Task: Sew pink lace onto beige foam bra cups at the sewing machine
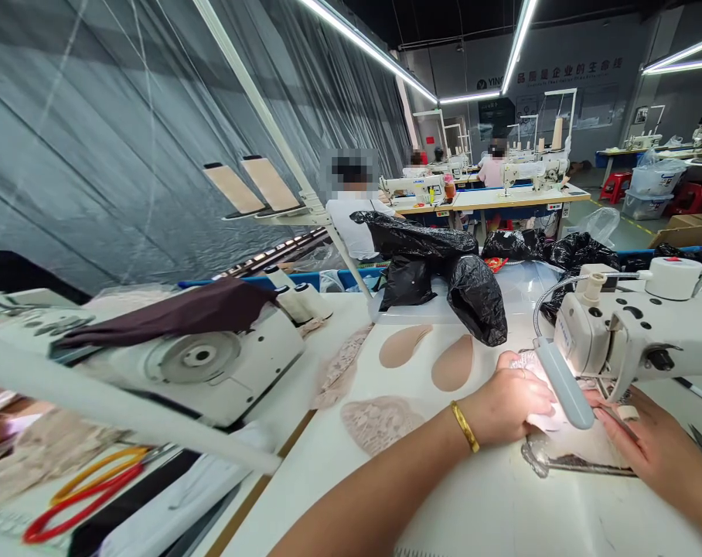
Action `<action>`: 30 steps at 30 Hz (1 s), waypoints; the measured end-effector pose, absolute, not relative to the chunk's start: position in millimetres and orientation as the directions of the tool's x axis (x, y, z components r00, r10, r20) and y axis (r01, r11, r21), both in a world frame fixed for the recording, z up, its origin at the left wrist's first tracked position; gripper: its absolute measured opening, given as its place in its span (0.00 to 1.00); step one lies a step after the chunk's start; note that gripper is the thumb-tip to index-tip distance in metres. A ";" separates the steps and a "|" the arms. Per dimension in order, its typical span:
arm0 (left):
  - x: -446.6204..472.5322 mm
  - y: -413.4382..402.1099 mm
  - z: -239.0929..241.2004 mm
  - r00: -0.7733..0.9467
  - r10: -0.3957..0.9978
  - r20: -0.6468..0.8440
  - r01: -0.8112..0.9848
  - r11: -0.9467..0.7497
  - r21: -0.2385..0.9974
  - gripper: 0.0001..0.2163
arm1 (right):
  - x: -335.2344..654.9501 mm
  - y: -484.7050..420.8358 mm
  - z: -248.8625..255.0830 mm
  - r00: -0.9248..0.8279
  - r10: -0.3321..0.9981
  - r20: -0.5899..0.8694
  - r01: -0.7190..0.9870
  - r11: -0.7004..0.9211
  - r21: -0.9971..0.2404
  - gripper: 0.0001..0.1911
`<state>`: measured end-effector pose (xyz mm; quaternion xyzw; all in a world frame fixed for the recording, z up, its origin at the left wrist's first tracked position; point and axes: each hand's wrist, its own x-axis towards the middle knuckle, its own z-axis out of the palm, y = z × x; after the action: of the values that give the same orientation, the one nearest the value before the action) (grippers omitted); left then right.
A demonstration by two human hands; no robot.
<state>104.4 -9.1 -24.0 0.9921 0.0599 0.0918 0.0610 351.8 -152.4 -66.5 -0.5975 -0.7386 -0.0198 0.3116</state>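
Note:
At the sewing machine (611, 333) on the right, my left hand (510, 398), with a gold bangle at the wrist, grips a pale lace piece (545, 418) beside the needle area. Its fingertips are bent down onto the fabric. My right hand (646, 433) is on the other side of the needle, closed around a thin metal tool (621, 422) whose kind I cannot make out. A grey lamp (565, 387) hangs in front and hides part of the fabric. Left of my hands lie two beige teardrop pads (452, 363) and a flat lace piece (379, 424).
Black plastic bags (475, 298) are heaped behind the table. At left stands another machine (212, 363) under dark cloth (182, 309), with red and yellow-handled scissors (90, 487) nearby. A white pole (124, 410) crosses the left foreground. Other people sit at machines farther back.

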 end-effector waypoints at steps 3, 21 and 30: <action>104.1 -8.6 -23.7 0.974 0.133 0.182 0.109 -0.985 0.137 0.08 | 351.8 -152.1 -67.7 -0.108 0.857 0.503 0.899 0.300 -0.319 0.12; 101.2 -11.7 -35.8 0.959 0.183 0.216 0.187 -0.982 0.000 0.09 | 357.3 -154.9 -70.9 -0.179 0.851 0.494 0.918 0.325 -0.228 0.16; 96.2 -26.7 -37.6 0.962 0.060 0.268 0.099 -0.986 -0.137 0.06 | 352.8 -161.0 -72.3 -0.382 0.840 0.386 0.841 0.489 -0.232 0.16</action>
<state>96.2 -26.7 -37.6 0.9875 0.0402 0.1324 -0.0749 352.8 -161.0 -72.3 -0.5056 -0.8312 -0.0013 0.2313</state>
